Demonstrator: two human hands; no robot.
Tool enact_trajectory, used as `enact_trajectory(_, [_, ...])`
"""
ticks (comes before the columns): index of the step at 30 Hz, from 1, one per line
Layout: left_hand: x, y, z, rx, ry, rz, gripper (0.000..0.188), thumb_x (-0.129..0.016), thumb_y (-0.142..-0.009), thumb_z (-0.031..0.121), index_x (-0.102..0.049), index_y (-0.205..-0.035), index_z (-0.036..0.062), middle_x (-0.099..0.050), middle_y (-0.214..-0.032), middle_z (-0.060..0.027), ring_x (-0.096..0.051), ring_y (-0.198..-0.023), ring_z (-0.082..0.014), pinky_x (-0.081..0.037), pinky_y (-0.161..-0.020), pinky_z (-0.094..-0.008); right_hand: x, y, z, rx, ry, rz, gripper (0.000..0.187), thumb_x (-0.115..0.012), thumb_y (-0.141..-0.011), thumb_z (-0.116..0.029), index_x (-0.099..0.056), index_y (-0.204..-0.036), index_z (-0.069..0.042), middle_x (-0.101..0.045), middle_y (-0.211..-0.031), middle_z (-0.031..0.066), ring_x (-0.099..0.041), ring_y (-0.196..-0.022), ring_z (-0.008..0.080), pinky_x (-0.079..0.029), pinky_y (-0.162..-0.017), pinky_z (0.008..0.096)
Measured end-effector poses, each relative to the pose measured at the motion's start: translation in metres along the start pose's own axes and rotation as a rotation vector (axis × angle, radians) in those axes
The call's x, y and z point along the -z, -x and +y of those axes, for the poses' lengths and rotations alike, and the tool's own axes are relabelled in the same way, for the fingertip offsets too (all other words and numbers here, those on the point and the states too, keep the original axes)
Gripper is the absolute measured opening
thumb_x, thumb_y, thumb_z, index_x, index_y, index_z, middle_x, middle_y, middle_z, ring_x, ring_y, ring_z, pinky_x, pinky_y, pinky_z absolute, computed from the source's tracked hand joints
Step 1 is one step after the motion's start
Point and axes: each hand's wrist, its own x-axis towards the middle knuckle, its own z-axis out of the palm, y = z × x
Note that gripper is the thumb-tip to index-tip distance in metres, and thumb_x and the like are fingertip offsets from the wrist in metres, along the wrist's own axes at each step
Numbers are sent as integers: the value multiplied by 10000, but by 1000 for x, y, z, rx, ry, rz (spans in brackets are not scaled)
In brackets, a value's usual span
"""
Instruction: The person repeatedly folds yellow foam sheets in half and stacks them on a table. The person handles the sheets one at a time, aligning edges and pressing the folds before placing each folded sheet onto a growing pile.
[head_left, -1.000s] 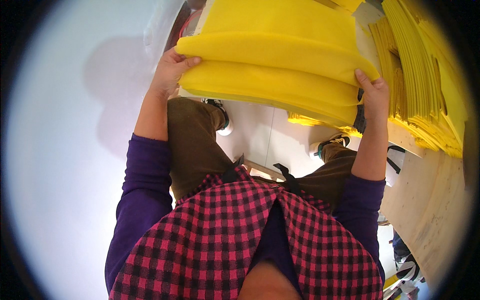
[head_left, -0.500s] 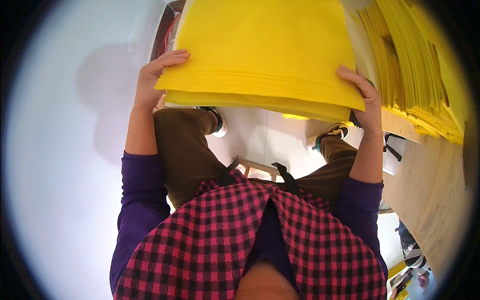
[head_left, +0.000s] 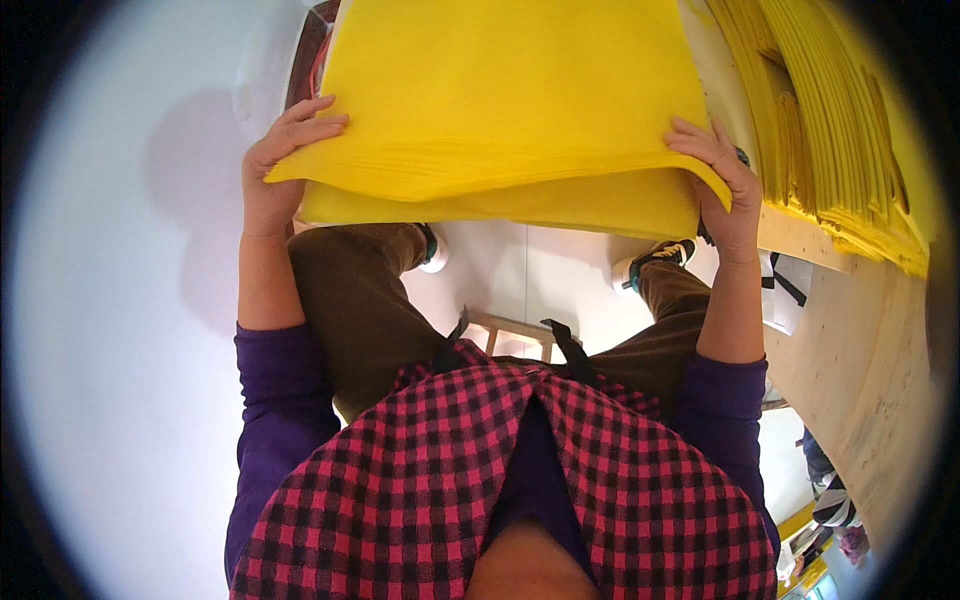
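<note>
A stack of yellow fabric sheets (head_left: 510, 90) lies in front of me, its near edges layered and bowed upward at the corners. My left hand (head_left: 285, 155) grips the stack's near left corner, fingers on top and the thumb hidden beneath. At the near right corner, my right hand (head_left: 720, 175) holds the same stack, with the fingers over the top and the palm against the side. Below the lifted edge, a lower yellow layer (head_left: 500, 205) shows, hanging over the near side.
To the right, a tall pile of folded yellow sheets (head_left: 840, 130) stands on a wooden table (head_left: 850, 330). A white wall (head_left: 130, 300) is close on my left. Under me are my legs, a wooden stool (head_left: 510, 330) and the pale floor (head_left: 550, 270).
Both hands have raised and bent the upper layers, opening a gap above the lower layer. My left hand and the stack's left corner have shifted left.
</note>
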Motion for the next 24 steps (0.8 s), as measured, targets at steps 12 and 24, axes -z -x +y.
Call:
enact_trajectory(12, [3,-9,0,356,265,164,172,-619,-863,16,-664,-1027,-10,-675,-978,-56,-615,-931,-136,-478,-836,-279,-12,-3,2,-327,-221,260,160,-659,-864,-87,-652,-1003,-9,-654,-859,22,-570,-794,93,-452,-724,225])
enact_trajectory(24, [-14,-20,1,584,460,219,231,-612,-896,117,-635,-1085,-13,-659,-1016,-57,-595,-935,-116,-451,-831,-253,-21,-25,10,-502,-327,323,233,-657,-882,-164,-644,-1049,-3,-666,-867,19,-575,-775,78,-463,-696,222])
